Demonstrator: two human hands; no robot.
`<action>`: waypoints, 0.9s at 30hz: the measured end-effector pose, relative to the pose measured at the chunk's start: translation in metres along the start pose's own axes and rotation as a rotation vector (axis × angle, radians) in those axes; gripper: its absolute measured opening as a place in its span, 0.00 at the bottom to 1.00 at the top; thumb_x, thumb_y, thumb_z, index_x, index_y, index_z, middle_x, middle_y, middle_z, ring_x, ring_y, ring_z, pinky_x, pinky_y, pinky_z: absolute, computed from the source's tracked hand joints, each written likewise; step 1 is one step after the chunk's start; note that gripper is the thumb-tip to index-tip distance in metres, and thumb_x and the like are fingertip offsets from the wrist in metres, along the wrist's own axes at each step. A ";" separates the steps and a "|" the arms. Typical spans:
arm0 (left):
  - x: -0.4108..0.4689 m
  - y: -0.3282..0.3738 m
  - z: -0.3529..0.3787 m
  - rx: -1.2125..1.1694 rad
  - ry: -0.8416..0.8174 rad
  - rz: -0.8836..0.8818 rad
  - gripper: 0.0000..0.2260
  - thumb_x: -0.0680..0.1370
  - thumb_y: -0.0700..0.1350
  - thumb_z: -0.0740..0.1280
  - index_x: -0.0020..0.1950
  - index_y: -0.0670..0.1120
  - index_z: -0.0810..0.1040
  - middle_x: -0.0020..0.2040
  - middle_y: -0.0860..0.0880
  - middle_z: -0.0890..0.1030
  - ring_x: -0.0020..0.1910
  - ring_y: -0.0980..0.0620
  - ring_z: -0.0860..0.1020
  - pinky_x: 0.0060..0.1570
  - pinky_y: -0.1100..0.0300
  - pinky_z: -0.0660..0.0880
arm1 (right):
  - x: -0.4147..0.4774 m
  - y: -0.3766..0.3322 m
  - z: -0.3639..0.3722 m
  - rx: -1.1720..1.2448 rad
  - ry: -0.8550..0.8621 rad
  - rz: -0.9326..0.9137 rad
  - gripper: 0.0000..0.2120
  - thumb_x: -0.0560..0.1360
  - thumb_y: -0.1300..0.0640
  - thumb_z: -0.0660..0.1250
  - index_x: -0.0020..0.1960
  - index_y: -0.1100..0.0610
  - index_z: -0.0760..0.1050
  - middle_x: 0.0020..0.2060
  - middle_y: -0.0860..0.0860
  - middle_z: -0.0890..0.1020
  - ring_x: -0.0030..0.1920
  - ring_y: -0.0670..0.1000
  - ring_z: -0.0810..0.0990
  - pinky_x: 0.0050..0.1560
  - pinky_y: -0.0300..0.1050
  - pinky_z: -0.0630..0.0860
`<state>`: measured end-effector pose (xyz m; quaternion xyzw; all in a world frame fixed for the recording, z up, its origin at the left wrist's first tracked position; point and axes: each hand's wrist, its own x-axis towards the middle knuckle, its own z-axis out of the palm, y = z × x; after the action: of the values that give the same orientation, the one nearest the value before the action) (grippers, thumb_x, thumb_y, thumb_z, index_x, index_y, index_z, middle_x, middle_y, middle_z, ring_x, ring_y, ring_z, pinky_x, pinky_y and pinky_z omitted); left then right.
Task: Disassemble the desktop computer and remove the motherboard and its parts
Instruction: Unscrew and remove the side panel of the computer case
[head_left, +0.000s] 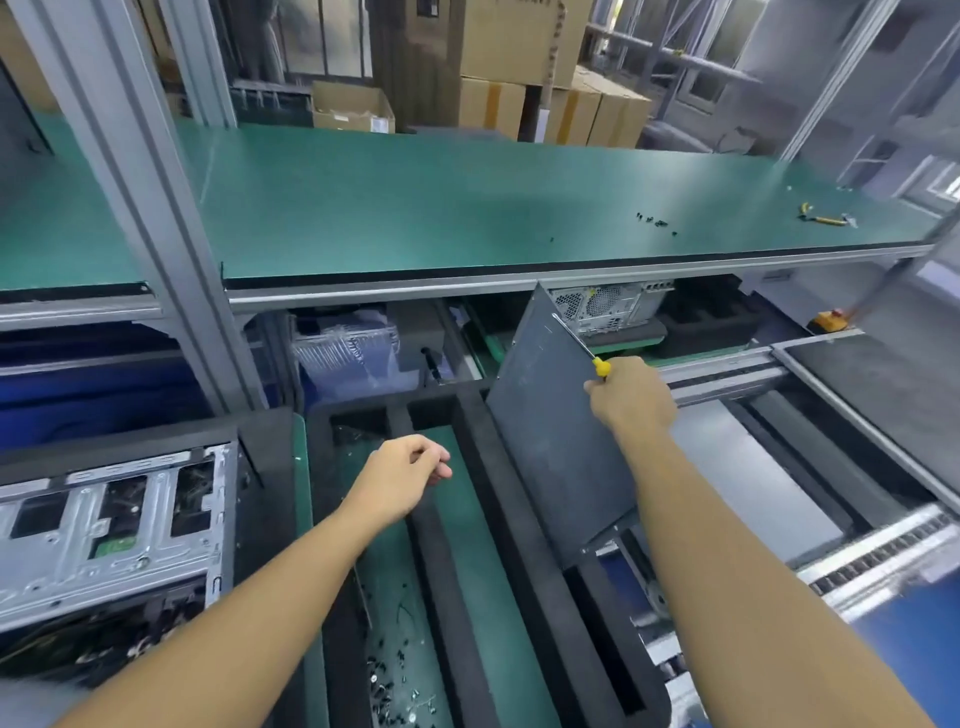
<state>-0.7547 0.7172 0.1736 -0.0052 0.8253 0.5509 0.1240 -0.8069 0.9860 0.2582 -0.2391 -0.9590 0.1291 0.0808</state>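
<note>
Yellow-handled screwdriver (601, 366) gripped in right hand (631, 400) at tilted grey panel (561, 431) edge; left hand (402, 478) loosely curled, empty.

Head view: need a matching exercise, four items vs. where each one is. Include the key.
Items
1. screwdriver
2. grey side panel
3. opened chassis
4. second computer

Places
a. under the green bench top, at the back
b. gripped in the right hand
c. lower left, left of the black foam tray
d. standing tilted on edge, just right of the foam tray

Pairs: 1-b, 2-d, 3-c, 4-a
</note>
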 end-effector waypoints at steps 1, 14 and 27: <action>0.002 -0.001 -0.001 0.002 -0.007 -0.011 0.10 0.81 0.43 0.61 0.47 0.50 0.82 0.40 0.57 0.86 0.41 0.59 0.83 0.53 0.57 0.79 | 0.006 0.000 0.006 0.012 -0.030 0.004 0.08 0.76 0.53 0.67 0.43 0.57 0.74 0.42 0.55 0.79 0.41 0.59 0.75 0.40 0.46 0.70; 0.005 -0.001 -0.019 0.066 -0.009 -0.089 0.11 0.81 0.45 0.59 0.48 0.51 0.81 0.42 0.58 0.86 0.41 0.60 0.84 0.27 0.71 0.68 | 0.040 0.006 0.023 -0.188 0.040 -0.043 0.12 0.79 0.61 0.63 0.61 0.58 0.76 0.59 0.57 0.73 0.61 0.60 0.69 0.43 0.50 0.67; -0.046 -0.028 -0.071 -0.067 0.119 -0.022 0.10 0.82 0.41 0.59 0.48 0.49 0.80 0.39 0.52 0.86 0.39 0.53 0.84 0.36 0.60 0.74 | -0.103 -0.112 0.038 0.538 -0.318 -0.440 0.09 0.77 0.51 0.63 0.43 0.54 0.77 0.33 0.47 0.76 0.34 0.49 0.71 0.32 0.43 0.67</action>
<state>-0.7198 0.6357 0.1840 -0.0513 0.8122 0.5756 0.0804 -0.7744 0.8329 0.2441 0.0251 -0.9197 0.3915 0.0165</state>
